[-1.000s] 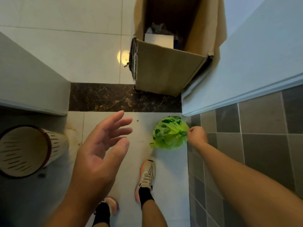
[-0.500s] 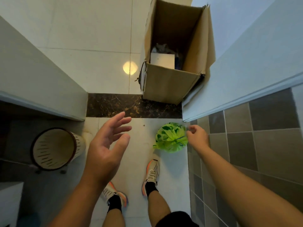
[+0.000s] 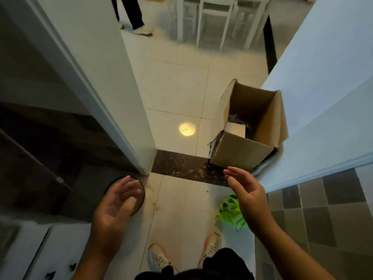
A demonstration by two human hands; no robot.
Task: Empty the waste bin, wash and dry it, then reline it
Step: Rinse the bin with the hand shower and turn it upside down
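Both hands are released and hold nothing, the left hand [image 3: 116,201] hovering over the round, dark-rimmed slatted waste bin [image 3: 139,196] probably to lift it for washing, the tied green plastic rubbish bag [image 3: 229,212] on the floor beneath the right hand [image 3: 247,189]

Pale tile floor [image 3: 177,93] w/ dark marble threshold strip [image 3: 181,166]. On it: open cardboard box [image 3: 242,152] at strip's right end, green bag [image 3: 228,211] nearer, round bin [image 3: 139,199] left, partly hidden by a hand. Wearer's sneakers [image 3: 157,257] at bottom.
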